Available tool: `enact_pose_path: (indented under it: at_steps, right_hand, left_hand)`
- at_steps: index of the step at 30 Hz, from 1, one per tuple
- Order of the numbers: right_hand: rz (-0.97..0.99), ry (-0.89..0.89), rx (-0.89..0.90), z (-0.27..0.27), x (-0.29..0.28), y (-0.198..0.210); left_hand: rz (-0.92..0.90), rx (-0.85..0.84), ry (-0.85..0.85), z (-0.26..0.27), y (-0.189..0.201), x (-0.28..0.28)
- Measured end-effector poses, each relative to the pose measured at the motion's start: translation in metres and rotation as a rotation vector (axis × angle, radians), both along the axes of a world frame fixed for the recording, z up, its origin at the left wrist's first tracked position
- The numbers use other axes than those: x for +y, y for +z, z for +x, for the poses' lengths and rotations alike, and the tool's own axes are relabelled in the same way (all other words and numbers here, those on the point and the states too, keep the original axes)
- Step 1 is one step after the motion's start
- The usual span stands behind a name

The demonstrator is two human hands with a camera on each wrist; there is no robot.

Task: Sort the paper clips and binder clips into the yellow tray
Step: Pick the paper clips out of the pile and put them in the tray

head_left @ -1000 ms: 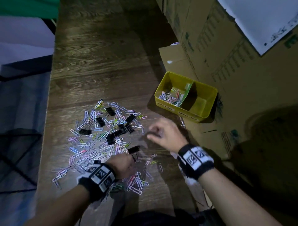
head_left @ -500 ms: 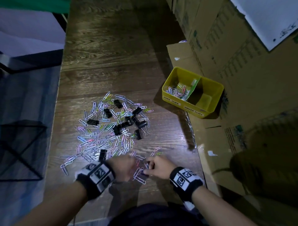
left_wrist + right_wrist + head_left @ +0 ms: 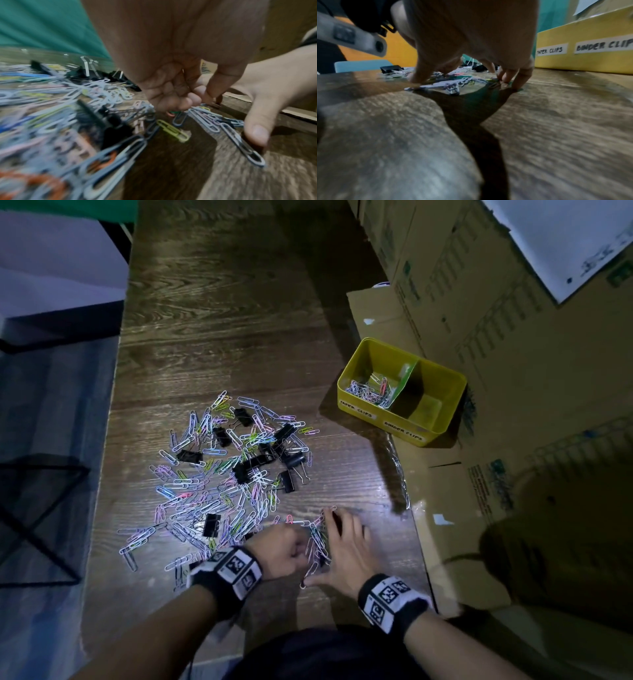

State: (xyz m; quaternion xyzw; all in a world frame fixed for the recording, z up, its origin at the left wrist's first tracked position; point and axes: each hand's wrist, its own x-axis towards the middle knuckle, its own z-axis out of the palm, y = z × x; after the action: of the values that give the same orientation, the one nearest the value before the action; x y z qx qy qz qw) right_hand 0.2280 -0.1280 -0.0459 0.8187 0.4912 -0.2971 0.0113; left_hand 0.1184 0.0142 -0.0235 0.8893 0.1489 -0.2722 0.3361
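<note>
Coloured paper clips [image 3: 205, 501] and black binder clips [image 3: 255, 463] lie mixed in a heap on the dark wooden table. The yellow tray [image 3: 363, 414] stands at the right. Its compartment labelled PAPER CLIPS holds several paper clips [image 3: 368, 392]; the BINDER CLIPS compartment shows a bare floor. At the heap's near edge my left hand [image 3: 298, 546] is curled, with paper clips [image 3: 171, 113] under its fingers. My right hand [image 3: 337, 539] is spread beside it, fingertips [image 3: 517, 81] on the table around a small bunch of paper clips [image 3: 317, 542]. Its thumb [image 3: 257, 132] presses a grey clip.
Cardboard boxes [image 3: 513, 371] line the table's right side, just behind and beside the tray [image 3: 583, 59]. The table's left edge [image 3: 114, 405] drops to the floor, where a black wire frame [image 3: 41, 508] stands. The table's far half [image 3: 222, 302] is bare wood.
My right hand came back from the tray side to the near clips beside my left hand, then spread its fingers over them. My left hand stayed curled at the heap's near edge.
</note>
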Motion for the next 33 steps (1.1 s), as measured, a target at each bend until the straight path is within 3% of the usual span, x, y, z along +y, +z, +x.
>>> enact_pose_path:
  at_steps: [4, 10, 13, 16, 25, 29, 33]
  right_hand:
    - [0.093, -0.083, 0.032, 0.010, -0.002, -0.002]
    - [0.103, -0.149, 0.078, 0.025, -0.002, 0.001]
    - [0.052, -0.125, 0.006, 0.013, 0.008, 0.005]
    - [0.066, -0.176, 0.067, 0.006, 0.014, 0.007]
    - [0.105, -0.074, 0.178, 0.006, 0.010, 0.009]
    - [0.040, 0.077, 0.133, 0.007, 0.011, 0.007]
    - [0.101, -0.013, 0.257, 0.019, 0.013, 0.005]
  left_hand:
    - [0.061, -0.012, 0.032, -0.027, -0.007, 0.019]
    - [0.238, -0.271, 0.101, -0.026, -0.015, 0.020]
    - [0.329, -0.079, 0.004, -0.006, -0.015, -0.006]
    - [0.373, 0.054, 0.048, 0.009, -0.014, -0.025]
    - [0.244, -0.087, 0.169, 0.010, -0.011, -0.026]
    - [0.293, -0.044, 0.188, 0.014, -0.014, -0.030]
    - [0.201, 0.049, 0.394, 0.027, -0.017, -0.028]
